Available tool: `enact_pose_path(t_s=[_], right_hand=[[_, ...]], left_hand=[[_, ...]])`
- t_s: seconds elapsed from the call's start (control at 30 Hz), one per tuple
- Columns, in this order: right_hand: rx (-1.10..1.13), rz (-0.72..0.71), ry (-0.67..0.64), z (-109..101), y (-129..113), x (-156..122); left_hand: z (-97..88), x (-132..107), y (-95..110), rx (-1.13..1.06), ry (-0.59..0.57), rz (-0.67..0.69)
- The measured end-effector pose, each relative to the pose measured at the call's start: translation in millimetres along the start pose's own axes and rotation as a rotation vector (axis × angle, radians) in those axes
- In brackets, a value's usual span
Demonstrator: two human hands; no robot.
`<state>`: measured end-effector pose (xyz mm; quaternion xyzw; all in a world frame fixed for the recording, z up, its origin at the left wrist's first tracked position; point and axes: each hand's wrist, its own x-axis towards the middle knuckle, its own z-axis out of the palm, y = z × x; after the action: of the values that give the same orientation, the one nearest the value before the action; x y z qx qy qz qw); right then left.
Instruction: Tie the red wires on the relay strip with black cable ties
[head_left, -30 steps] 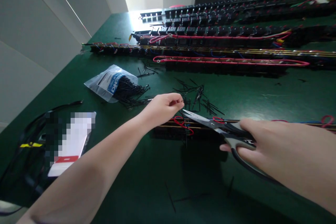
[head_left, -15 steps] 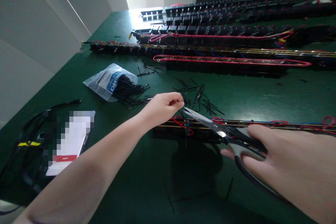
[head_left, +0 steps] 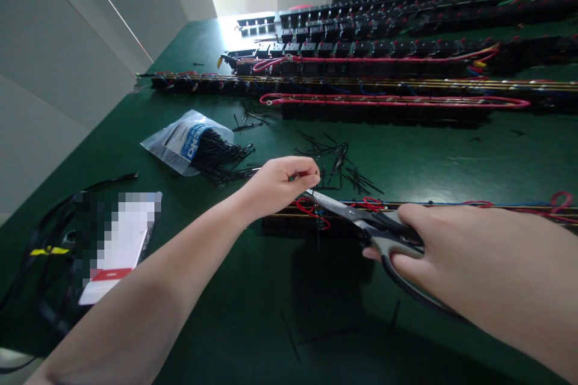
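Observation:
My left hand [head_left: 286, 179] is closed in a pinch above the near wire harness [head_left: 406, 209], which has red, blue and yellow wires on a black strip. A thin dark end, seemingly a cable tie's tail, shows just under the fingertips; most of it is hidden. In my right hand [head_left: 478, 258] is a pair of scissors [head_left: 361, 219] with grey and black handles. Their blades are nearly together and point left, with the tips right below the left fingertips. Loose black cable ties [head_left: 359, 180] lie behind the harness.
An opened plastic bag [head_left: 174, 147] spills black cable ties onto the green table [head_left: 217, 325]. Further left are a partly pixelated white-and-red packet [head_left: 115, 274] and black cables [head_left: 103, 180]. Long black strips with red wires [head_left: 383, 99] run across the back. Cut bits [head_left: 291, 337] lie in front.
My right hand has brought the scissors left, and their blades have drawn closer together at the left fingertips. The left hand stays pinched, nearly in place. The view has shifted slightly.

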<state>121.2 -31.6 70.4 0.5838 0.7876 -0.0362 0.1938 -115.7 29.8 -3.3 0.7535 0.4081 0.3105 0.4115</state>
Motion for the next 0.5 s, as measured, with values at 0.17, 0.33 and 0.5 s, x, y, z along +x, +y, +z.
enact_pose_path(t_s=[0.17,0.33,0.5], right_hand=[[-0.093,0.029,-0.126,-0.2,-2.3,5.5],[-0.119,-0.001,-0.072,4.6,5.2,9.7],[-0.1,-0.018,0.023,12.6,12.7,11.1]], left_hand=[[-0.7,0.3,-0.6,0.001,0.004,-0.003],[-0.9,-0.3,-1.0,0.004,0.006,-0.039],[-0.7,1.2,-2.8,-0.057,0.117,-0.079]])
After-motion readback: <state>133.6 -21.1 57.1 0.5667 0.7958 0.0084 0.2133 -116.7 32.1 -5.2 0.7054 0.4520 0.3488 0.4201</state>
